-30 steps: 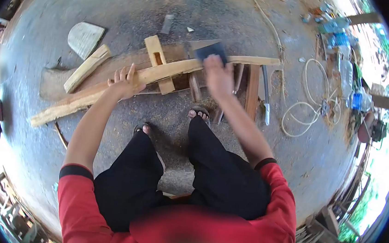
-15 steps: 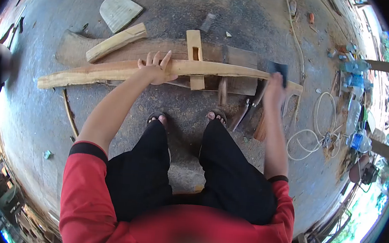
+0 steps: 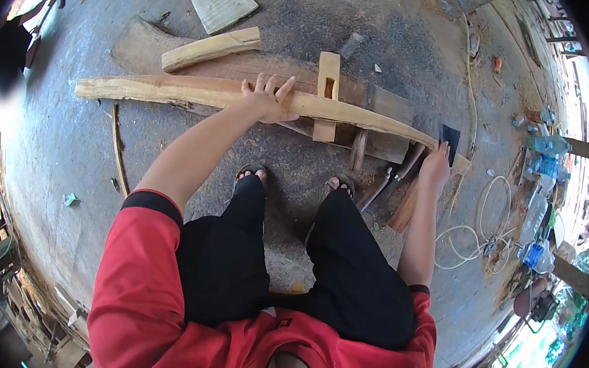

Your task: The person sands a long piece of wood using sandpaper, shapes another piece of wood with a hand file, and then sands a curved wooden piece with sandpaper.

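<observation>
A long, pale curved piece of wood (image 3: 155, 89) lies crosswise in front of my feet. My left hand (image 3: 266, 102) rests on it left of its middle, open, with the fingers spread over its far edge. Near the right end, my right hand (image 3: 436, 167) is closed on a dark square sheet (image 3: 450, 139) that looks like sandpaper, against the wood. A pale block with a rectangular slot (image 3: 329, 71) sits crosswise under the curved piece. Beneath both is a wide, weathered board (image 3: 402, 109).
A split billet (image 3: 212, 48) lies on the board, with a pale rounded slab (image 3: 222, 6) beyond. A dark-handled tool (image 3: 376, 190) and a reddish wood piece (image 3: 404, 211) lie near my right forearm. Farther right are coiled cord (image 3: 471, 241) and several plastic bottles (image 3: 549, 144).
The view has turned, tilting the scene clockwise. My right hand and its sheet, blurred by motion before, are now sharp near the wood's right end. My left hand keeps its place.
</observation>
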A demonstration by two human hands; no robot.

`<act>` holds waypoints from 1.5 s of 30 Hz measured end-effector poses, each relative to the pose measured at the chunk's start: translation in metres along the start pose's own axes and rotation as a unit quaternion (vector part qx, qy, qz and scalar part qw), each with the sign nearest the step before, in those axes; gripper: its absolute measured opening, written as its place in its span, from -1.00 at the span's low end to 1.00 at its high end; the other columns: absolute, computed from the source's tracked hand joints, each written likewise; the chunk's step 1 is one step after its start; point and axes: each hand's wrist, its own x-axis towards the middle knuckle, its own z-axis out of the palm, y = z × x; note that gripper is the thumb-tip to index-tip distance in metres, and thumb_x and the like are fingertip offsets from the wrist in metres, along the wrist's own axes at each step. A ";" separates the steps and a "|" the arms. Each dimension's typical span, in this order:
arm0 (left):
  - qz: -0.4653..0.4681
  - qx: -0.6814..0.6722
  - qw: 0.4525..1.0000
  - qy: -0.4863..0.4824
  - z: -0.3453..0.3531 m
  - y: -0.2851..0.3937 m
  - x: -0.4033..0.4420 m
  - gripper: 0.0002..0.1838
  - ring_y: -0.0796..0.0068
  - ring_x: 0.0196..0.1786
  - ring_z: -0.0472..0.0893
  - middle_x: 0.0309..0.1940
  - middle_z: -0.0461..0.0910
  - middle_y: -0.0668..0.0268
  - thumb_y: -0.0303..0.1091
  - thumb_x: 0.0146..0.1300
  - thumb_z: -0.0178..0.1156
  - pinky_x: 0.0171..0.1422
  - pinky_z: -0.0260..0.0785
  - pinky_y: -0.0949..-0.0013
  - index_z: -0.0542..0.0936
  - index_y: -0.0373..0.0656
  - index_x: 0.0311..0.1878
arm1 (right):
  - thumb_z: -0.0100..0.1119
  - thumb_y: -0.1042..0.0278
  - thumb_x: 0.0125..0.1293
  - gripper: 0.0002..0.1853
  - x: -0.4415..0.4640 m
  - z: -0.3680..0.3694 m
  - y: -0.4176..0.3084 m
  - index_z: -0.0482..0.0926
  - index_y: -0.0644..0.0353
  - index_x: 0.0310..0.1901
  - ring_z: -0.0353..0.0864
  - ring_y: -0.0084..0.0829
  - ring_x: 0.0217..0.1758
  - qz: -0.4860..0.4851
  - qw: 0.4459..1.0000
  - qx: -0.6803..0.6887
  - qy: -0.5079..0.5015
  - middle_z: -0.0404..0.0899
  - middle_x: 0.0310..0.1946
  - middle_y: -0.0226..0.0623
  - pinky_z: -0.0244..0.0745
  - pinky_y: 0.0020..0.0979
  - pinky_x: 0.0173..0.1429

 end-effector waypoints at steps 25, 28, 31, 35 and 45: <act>0.452 0.157 0.831 0.285 0.025 0.059 0.012 -0.41 0.44 0.38 0.13 0.31 0.18 0.26 -0.31 0.17 -0.01 0.43 -0.12 0.20 0.18 -0.12 0.31 | 0.13 0.16 0.18 -0.71 -0.030 -0.025 -0.095 0.48 0.11 -0.12 0.45 -0.34 0.12 -0.322 0.888 0.326 -0.037 0.54 -0.05 -0.33 0.02 -0.03 0.32; 0.400 0.157 0.842 0.326 0.049 0.018 0.001 -0.41 0.40 0.39 0.10 0.31 0.17 0.22 -0.36 0.17 -0.03 0.45 -0.17 0.22 0.16 -0.16 0.31 | 0.07 0.10 0.22 -0.62 -0.019 -0.012 -0.099 0.43 0.11 0.01 0.32 -0.31 0.24 -0.240 0.942 0.233 0.023 0.45 0.07 -0.29 -0.05 -0.01 0.35; 0.305 0.102 0.889 0.327 0.072 -0.058 -0.013 -0.39 0.36 0.39 0.10 0.33 0.13 0.17 -0.42 0.12 -0.01 0.44 -0.13 0.21 0.18 -0.19 0.29 | -0.15 -0.13 0.28 -0.35 -0.024 0.000 -0.108 0.09 0.04 0.31 -0.16 -0.31 0.45 -0.210 0.972 -0.026 -0.100 0.04 0.34 -0.29 -0.32 0.06 0.39; 0.018 -0.031 0.943 0.331 0.091 -0.157 -0.036 -0.44 0.31 0.37 0.13 0.29 0.20 0.14 -0.45 0.11 -0.03 0.37 -0.01 0.12 0.24 -0.21 0.26 | -0.21 -0.17 0.28 -0.30 -0.025 0.004 -0.112 -0.03 0.02 0.35 -0.28 -0.24 0.47 -0.194 0.972 -0.035 -0.130 -0.09 0.37 -0.23 -0.41 0.12 0.38; 0.155 0.082 0.903 0.393 0.074 -0.054 -0.013 -0.52 0.02 0.15 0.37 0.01 0.42 -0.07 -0.36 -0.01 -0.02 0.34 0.04 0.13 0.42 -0.50 -0.03 | -0.24 -0.21 0.28 -0.24 -0.024 0.004 -0.119 -0.15 0.06 0.36 -0.38 -0.18 0.47 -0.185 0.962 -0.085 -0.180 -0.21 0.39 -0.15 -0.43 0.18 0.35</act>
